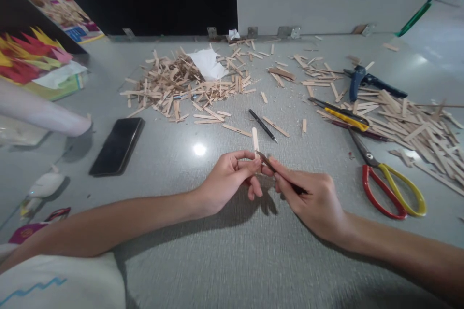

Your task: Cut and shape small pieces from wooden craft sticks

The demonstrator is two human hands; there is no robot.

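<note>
Between thumb and fingers, my left hand (239, 171) pinches a small flat wooden stick (255, 138) that points up and away from me. My right hand (313, 193) is closed around a thin dark tool (267, 160), whose tip meets the stick near the left fingertips. The tool's far end is hidden in my palm, and its exact kind cannot be made out. Just beyond my hands lie a black pen (263, 126) and a few loose sticks, one of them a stick piece (276, 126) right of the pen.
A pile of wooden pieces (170, 87) with white paper (208, 63) lies at the back. To the right are red-and-yellow-handled scissors (384, 188), a yellow cutter (346, 118), blue-handled clippers (358, 82) and more sticks (424, 130). A phone (118, 147) and another person's arm (43, 108) are left.
</note>
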